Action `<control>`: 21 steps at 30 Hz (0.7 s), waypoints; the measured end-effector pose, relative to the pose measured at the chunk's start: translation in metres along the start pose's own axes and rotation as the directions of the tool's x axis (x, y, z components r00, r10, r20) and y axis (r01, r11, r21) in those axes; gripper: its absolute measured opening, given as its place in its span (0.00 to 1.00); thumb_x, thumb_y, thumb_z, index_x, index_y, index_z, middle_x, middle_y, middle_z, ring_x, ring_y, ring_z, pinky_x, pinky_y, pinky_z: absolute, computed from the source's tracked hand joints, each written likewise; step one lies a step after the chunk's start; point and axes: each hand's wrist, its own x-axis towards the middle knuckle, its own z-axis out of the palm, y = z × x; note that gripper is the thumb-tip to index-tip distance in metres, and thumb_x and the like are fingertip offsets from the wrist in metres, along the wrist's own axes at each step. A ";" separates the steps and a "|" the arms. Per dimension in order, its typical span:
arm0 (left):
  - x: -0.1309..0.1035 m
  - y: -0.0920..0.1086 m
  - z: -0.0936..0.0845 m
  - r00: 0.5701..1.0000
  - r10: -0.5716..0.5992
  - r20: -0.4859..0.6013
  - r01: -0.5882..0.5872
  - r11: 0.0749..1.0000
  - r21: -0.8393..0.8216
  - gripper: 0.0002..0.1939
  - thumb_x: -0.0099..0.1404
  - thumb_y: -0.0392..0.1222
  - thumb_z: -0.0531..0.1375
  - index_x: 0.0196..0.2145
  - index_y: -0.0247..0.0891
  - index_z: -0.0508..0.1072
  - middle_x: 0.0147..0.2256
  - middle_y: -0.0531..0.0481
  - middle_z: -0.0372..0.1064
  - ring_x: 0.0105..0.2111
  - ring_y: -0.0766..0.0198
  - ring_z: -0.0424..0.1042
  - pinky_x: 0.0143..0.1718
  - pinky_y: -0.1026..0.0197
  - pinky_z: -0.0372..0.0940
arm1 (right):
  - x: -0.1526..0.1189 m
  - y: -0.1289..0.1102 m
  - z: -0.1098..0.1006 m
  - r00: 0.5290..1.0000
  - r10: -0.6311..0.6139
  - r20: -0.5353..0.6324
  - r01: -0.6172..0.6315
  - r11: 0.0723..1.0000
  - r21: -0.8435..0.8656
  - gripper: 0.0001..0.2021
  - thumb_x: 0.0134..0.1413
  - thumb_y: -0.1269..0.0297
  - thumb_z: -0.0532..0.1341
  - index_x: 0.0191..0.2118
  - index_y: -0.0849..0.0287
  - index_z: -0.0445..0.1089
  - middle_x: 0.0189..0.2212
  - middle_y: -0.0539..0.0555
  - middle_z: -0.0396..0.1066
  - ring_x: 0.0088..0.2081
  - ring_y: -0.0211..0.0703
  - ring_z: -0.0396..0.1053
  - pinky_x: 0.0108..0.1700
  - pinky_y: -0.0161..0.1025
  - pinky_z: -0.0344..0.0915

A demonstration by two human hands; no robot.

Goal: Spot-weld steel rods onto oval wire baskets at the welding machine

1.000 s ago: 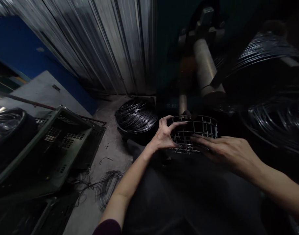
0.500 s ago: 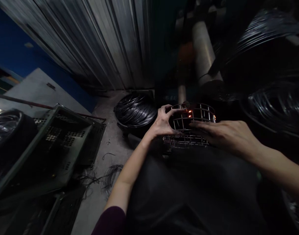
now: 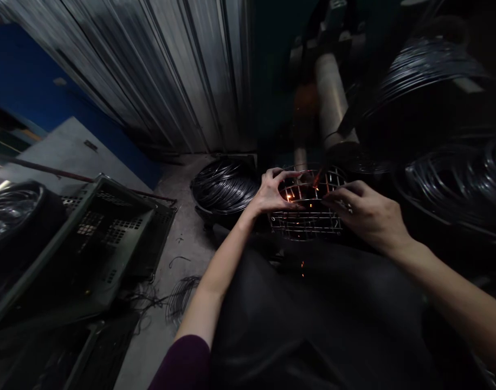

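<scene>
Steel wire basket (image 3: pixel 307 219) gripped by left hand (image 3: pixel 272 195) and right hand (image 3: pixel 364 214), sparks at rim: joint mid-weld, probably more joints left; view dim.

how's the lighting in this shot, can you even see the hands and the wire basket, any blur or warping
Head view: dim overall, right side nearly black. The left hand and right hand are lit well enough to read, each with a grip on the wire basket; orange sparks glow inside it. The corrugated metal wall is streaked by blur and fans outward from wide-lens distortion. The wire coil catches faint glints.
</scene>
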 end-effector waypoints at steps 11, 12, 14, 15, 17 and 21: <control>0.028 -0.012 -0.007 0.998 -0.069 0.006 0.069 0.998 -0.003 0.48 0.37 0.49 0.77 0.57 0.46 0.69 0.57 0.43 0.53 0.61 0.47 0.57 0.64 0.43 0.55 | 0.030 0.006 0.011 0.979 0.194 0.066 -0.203 0.957 0.206 0.26 0.60 0.39 0.53 0.37 0.61 0.72 0.34 0.58 0.70 0.31 0.42 0.66 0.31 0.39 0.60; 0.029 -0.013 -0.007 0.997 -0.070 0.008 0.070 0.997 -0.009 0.48 0.37 0.49 0.77 0.57 0.45 0.69 0.58 0.43 0.53 0.61 0.47 0.57 0.64 0.44 0.55 | 0.031 0.006 0.011 0.979 0.194 0.066 -0.203 0.957 0.206 0.25 0.60 0.40 0.54 0.37 0.61 0.72 0.33 0.58 0.69 0.31 0.42 0.66 0.32 0.39 0.61; 0.031 -0.014 -0.008 0.998 -0.069 0.010 0.069 0.998 -0.007 0.48 0.37 0.49 0.77 0.58 0.44 0.70 0.57 0.42 0.53 0.61 0.47 0.57 0.64 0.44 0.54 | 0.032 0.007 0.012 0.978 0.199 0.070 -0.209 0.956 0.204 0.23 0.60 0.42 0.55 0.37 0.60 0.72 0.33 0.57 0.69 0.31 0.42 0.66 0.32 0.38 0.61; 0.032 -0.014 -0.009 0.998 -0.068 0.008 0.068 0.998 -0.002 0.48 0.37 0.49 0.77 0.57 0.43 0.70 0.57 0.42 0.53 0.61 0.47 0.57 0.64 0.44 0.54 | 0.033 0.008 0.013 0.977 0.201 0.073 -0.212 0.956 0.203 0.23 0.60 0.43 0.56 0.37 0.60 0.72 0.33 0.57 0.69 0.31 0.42 0.66 0.32 0.38 0.61; 0.034 -0.014 -0.011 0.998 -0.068 0.005 0.068 0.998 0.009 0.48 0.37 0.49 0.78 0.57 0.43 0.70 0.57 0.42 0.54 0.61 0.46 0.57 0.64 0.43 0.55 | 0.035 0.009 0.014 0.975 0.205 0.080 -0.218 0.955 0.200 0.22 0.59 0.43 0.56 0.37 0.60 0.72 0.33 0.57 0.69 0.31 0.42 0.65 0.31 0.38 0.60; 0.035 -0.014 -0.011 0.998 -0.058 0.003 0.058 0.998 0.017 0.47 0.37 0.50 0.77 0.56 0.43 0.71 0.57 0.42 0.55 0.61 0.46 0.58 0.64 0.42 0.55 | 0.038 0.006 0.012 0.972 0.216 0.093 -0.230 0.952 0.200 0.21 0.59 0.46 0.57 0.38 0.60 0.73 0.34 0.58 0.68 0.31 0.43 0.66 0.32 0.39 0.61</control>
